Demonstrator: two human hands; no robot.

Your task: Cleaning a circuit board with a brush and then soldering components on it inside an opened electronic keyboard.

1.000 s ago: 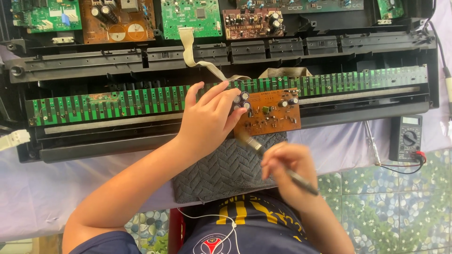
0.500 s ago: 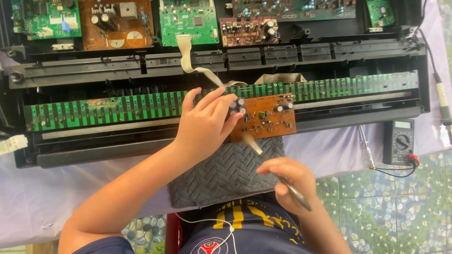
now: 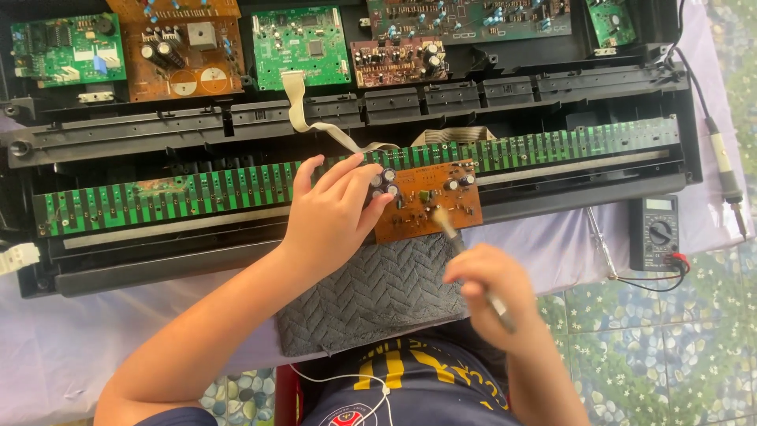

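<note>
Head view | brown circuit board (image 3: pixel 430 207) lies on the opened keyboard's green key strip (image 3: pixel 197 197), unmoved | left hand (image 3: pixel 335 217) still clasps its left end | right hand (image 3: pixel 489 285), gripping a brush (image 3: pixel 451 230), has swept bristles onto the board.

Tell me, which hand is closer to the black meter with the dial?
Right. The right hand holds a brush just left of the meter; the left hand grips the orange board, farther away.

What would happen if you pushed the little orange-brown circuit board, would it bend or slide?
The small orange-brown circuit board looks flat and rigid, so it probably wouldn't bend. Resting partly on the grey woven cloth, it likely slides little. The left hand steadies it, and its upright parts seem fragile.
</note>
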